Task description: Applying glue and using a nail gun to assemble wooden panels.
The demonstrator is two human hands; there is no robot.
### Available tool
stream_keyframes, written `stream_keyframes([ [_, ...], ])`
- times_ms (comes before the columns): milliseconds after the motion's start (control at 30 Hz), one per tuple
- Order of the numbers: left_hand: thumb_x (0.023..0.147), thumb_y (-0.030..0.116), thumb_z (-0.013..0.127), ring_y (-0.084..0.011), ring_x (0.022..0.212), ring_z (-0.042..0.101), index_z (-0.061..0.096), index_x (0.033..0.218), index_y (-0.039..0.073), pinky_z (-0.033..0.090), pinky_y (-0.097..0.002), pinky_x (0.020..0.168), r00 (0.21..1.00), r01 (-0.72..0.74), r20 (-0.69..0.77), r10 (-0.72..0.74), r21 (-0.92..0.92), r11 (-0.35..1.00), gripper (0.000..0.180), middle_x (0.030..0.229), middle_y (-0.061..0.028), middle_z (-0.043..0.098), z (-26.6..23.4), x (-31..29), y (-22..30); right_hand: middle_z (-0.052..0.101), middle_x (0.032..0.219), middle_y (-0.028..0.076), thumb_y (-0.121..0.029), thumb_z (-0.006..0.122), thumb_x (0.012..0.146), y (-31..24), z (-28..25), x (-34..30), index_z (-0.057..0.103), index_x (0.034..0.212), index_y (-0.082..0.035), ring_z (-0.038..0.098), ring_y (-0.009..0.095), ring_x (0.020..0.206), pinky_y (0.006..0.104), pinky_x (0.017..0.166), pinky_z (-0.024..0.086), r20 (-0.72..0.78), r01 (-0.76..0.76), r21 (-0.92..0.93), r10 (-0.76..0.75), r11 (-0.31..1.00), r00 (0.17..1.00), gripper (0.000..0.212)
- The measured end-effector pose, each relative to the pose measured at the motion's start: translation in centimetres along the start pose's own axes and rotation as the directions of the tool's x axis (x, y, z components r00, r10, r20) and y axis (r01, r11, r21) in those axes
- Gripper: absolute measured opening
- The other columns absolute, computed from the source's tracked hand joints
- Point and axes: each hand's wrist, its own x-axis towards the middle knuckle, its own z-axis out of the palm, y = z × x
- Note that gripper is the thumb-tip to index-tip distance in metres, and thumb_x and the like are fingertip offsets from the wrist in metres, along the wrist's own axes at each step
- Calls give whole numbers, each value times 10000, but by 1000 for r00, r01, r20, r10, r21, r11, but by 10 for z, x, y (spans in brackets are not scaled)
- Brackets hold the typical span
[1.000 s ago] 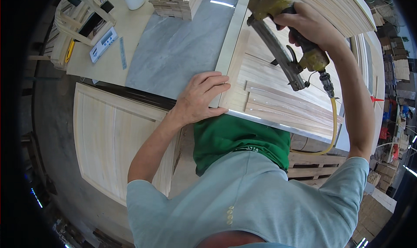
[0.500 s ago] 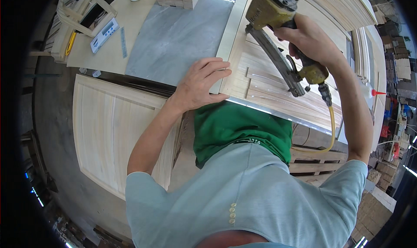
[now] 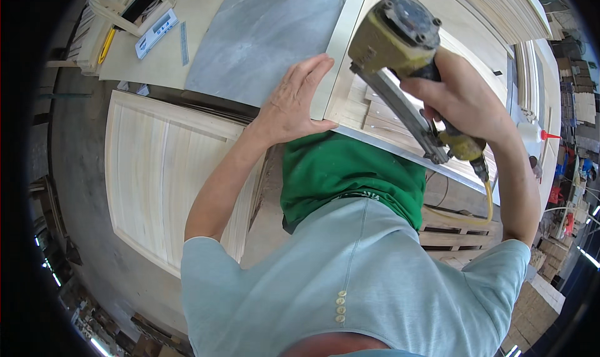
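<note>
Right hand (image 3: pixel 462 97), right of center toward top: fingers wrapped round the grip of a yellow-black nail gun (image 3: pixel 390 44), upper right of center, tilted over a pale wooden panel (image 3: pixel 349 100). Yellow hose (image 3: pixel 489 197) runs off its lower end. Left hand (image 3: pixel 290 104), upper center: fingers close together, thumb spread wide, by near end of pale strip (image 3: pixel 350 19) beside grey bench (image 3: pixel 250 54).
</note>
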Motion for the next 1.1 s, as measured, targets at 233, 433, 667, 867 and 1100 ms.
stream_keyframes([
  [233, 602, 267, 810, -322, 1239, 371, 246, 1418, 34, 338, -394, 1059, 1000, -1, 4, 1, 11, 1000, 1019, 1381, -135, 329, 0, 2, 4, 551, 635, 35, -169, 612, 836, 9, 13, -16, 550, 929, 57, 528, 102, 511, 253, 481, 428, -2, -6, 8, 6, 1000, 1000, 253],
  [433, 589, 262, 815, -322, 1256, 368, 251, 1423, 46, 334, -394, 1058, 999, 18, 28, -19, 45, 999, 1030, 1388, -148, 342, 1, 1, 2, 558, 638, 31, -160, 644, 795, 33, -25, -85, 583, 875, 25, 539, 105, 527, 244, 481, 421, -286, -212, 211, 268, 954, 920, 210],
  [667, 618, 269, 798, -311, 1248, 364, 341, 1381, 38, 325, -395, 1060, 996, -18, 86, 14, 47, 999, 919, 1367, -132, 362, -5, 4, 5, 552, 656, 39, -150, 619, 808, 143, -82, -201, 565, 867, 1, 525, 102, 542, 232, 509, 418, -571, -382, 345, 514, 858, 639, 171],
  [867, 628, 304, 797, -311, 1247, 364, 389, 1357, 45, 320, -398, 1057, 985, 53, 163, -64, 69, 996, 874, 1363, -124, 373, -11, 11, 14, 599, 760, 105, -130, 588, 812, 271, -98, -258, 549, 1000, 4, 600, 206, 662, 322, 603, 468, -733, -735, 66, 533, 675, 423, 234],
  [1100, 740, 245, 723, -310, 1198, 414, 481, 1284, 36, 342, -391, 1019, 981, 171, 89, -172, 23, 985, 631, 1294, -126, 451, -6, 13, 15, 593, 982, 250, -185, 614, 830, 355, -67, -263, 443, 1300, -22, 560, 414, 964, 461, 831, 440, -866, -842, -211, 305, 497, 397, 526],
])
